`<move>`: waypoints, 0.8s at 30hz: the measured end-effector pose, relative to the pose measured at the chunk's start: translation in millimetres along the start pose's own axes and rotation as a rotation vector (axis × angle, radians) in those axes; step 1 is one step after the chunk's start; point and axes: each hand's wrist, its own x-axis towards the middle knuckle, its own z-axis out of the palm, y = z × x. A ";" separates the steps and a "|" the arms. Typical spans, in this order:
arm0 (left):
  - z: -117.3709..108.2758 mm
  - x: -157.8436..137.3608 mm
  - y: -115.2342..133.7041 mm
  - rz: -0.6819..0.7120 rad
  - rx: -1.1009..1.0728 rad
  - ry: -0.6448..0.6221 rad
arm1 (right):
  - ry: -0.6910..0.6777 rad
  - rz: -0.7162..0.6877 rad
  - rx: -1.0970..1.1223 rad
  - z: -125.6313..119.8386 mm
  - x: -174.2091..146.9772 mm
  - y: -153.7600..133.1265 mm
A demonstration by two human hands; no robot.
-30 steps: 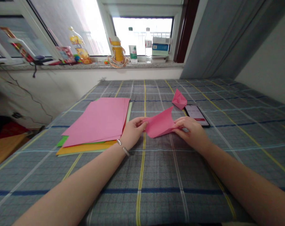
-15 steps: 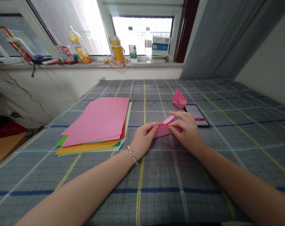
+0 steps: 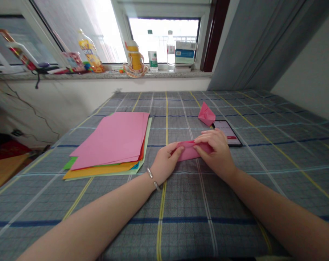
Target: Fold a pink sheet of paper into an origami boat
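Note:
Between my two hands is a folded piece of pink paper [image 3: 189, 153], held just above or on the checked cloth; I cannot tell which. My left hand [image 3: 166, 159] pinches its left end, thumb on the near face, with a silver open bangle on the wrist. At the right end, my right hand [image 3: 216, 151] grips the paper between thumb and fingers, and its fingers hide part of the top edge. Beyond the right hand stands a folded pink paper shape [image 3: 207, 114] with a pointed top, touching or close to a phone [image 3: 229, 135] with a lit screen.
A stack of coloured paper [image 3: 112, 139], pink on top, lies left of my hands. The checked cloth [image 3: 186, 206] covers the whole surface. Along the windowsill [image 3: 110, 75] stand bottles, a yellow flask [image 3: 135, 58] and boxes [image 3: 185, 54].
The raised pink flap at the paper's top edge has come down flat. My right hand's fingers have curled down over the paper; the left hand has hardly moved.

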 end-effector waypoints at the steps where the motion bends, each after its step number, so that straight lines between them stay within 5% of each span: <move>1: -1.0 0.3 0.5 -0.016 -0.016 0.018 | 0.028 0.014 -0.012 -0.6 0.0 1.0; 13: 0.7 6.7 -27.6 -0.260 -0.430 0.107 | -0.054 0.543 0.355 13.9 -9.6 26.9; 24: 1.5 2.7 -13.4 -0.201 -0.360 0.075 | 0.014 0.534 0.397 21.6 -12.0 27.7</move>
